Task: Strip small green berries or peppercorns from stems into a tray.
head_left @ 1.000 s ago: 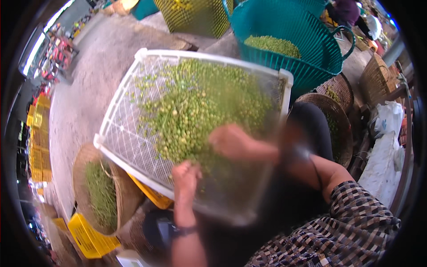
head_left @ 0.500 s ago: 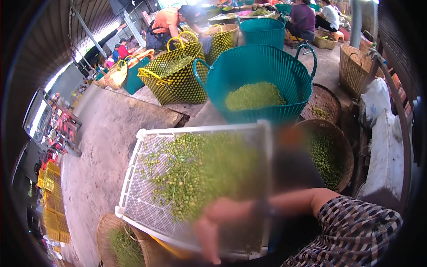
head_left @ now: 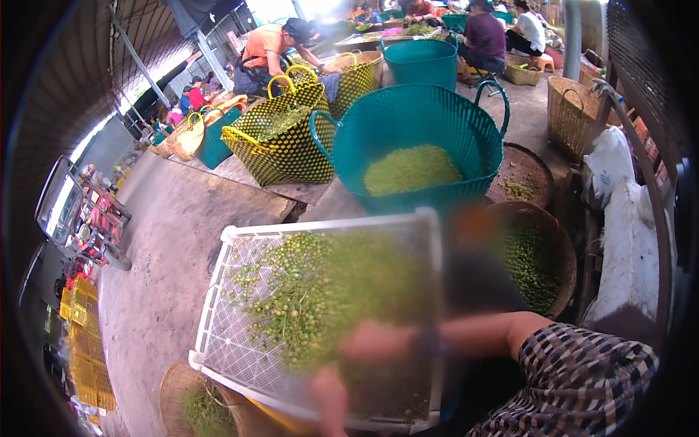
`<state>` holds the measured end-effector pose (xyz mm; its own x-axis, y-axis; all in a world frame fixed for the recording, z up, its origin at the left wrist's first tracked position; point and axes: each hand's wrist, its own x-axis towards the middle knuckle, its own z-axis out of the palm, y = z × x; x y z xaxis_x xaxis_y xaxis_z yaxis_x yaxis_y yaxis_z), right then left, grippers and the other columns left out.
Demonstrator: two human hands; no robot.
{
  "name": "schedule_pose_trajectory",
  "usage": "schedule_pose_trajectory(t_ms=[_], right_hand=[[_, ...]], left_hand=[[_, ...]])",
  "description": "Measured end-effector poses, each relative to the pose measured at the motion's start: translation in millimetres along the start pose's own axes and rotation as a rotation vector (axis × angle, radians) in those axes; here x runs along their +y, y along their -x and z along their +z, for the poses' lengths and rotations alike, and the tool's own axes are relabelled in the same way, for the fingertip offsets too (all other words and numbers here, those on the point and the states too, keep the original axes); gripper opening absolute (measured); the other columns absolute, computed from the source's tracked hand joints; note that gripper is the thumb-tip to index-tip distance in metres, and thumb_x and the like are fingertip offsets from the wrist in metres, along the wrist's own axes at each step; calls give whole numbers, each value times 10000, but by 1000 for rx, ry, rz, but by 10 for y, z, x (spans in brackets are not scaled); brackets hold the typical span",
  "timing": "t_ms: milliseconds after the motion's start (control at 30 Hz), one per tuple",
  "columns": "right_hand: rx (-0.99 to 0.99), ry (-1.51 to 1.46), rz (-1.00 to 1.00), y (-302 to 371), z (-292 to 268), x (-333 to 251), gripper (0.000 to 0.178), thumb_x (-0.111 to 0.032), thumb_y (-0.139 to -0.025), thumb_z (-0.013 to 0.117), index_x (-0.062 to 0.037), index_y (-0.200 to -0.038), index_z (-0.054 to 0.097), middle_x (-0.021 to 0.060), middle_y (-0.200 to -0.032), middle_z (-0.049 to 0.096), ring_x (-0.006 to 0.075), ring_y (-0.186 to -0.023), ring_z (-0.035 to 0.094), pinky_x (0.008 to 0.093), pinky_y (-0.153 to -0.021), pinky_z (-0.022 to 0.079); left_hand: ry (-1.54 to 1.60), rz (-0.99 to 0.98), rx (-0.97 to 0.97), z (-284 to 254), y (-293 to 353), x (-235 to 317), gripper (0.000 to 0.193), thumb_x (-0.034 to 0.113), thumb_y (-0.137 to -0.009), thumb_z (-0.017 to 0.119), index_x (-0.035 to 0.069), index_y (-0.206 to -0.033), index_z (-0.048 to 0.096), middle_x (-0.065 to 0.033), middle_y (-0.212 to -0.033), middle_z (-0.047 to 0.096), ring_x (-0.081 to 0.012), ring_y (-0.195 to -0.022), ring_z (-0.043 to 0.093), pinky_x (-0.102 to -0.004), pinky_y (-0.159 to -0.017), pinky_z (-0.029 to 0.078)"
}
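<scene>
A white plastic mesh tray (head_left: pixel 231 336) sits in front of me, tilted in the view. Small round green fruits on thin stems (head_left: pixel 298 298) are spread over its middle and right side. My right hand (head_left: pixel 375 341) reaches in from the right, over the fruits, below a checked sleeve. Close by, my left hand (head_left: pixel 329 392) comes up from the lower edge over the tray's near part. Both hands are smeared and hazy, so their fingers and anything in them cannot be made out.
Beyond the tray stands a large teal basket (head_left: pixel 342 172) with green fruits inside. Yellow-and-black woven baskets (head_left: pixel 306 156) stand further left, beside a bending person in orange (head_left: pixel 261 49). A round basket of green fruits (head_left: pixel 535 273) is at right; a wicker basket with stems (head_left: pixel 175 386) stands lower left.
My right hand has shifted slightly right and away from me. My left hand now shows apart from it, slightly left. The bending person's arms have moved, and the whole view has shifted a little.
</scene>
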<state>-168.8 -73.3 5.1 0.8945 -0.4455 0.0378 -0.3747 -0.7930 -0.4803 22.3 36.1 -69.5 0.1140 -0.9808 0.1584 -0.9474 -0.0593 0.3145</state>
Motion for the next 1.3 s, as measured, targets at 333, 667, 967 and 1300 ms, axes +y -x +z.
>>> schedule_pose_trajectory(t_ms=[333,667,967,1300], right_hand=[[252,-125,-151,-95,439,232,153,-171,-770,538,-121,-899,605,115,-691,567,281,-582,547,395,-510,434],[-8,131,172,-60,389,415,117,-172,-735,547,-103,-802,615,107,-716,588,278,-637,579,395,-536,450],[172,182,227,-210,594,618,56,-167,-655,606,-130,-617,585,77,-578,544,269,-511,540,406,-437,389],[159,93,427,-208,277,564,109,-180,-698,611,-93,-745,657,163,-677,617,374,-684,613,471,-592,476]], left_hand=[[-85,20,-46,8,57,-373,87,47,-701,560,53,-630,510,-146,-581,510,-353,-540,506,-460,-501,374],[174,136,117,46,134,-458,174,64,-741,522,34,-584,454,-165,-538,479,-354,-493,463,-476,-479,321],[233,71,195,-463,18,-66,183,67,-792,468,-12,-627,464,-209,-533,419,-376,-483,417,-458,-477,324],[730,-328,-11,-532,-42,123,182,12,-821,413,-21,-716,559,22,-582,458,-61,-530,406,-247,-468,305]])
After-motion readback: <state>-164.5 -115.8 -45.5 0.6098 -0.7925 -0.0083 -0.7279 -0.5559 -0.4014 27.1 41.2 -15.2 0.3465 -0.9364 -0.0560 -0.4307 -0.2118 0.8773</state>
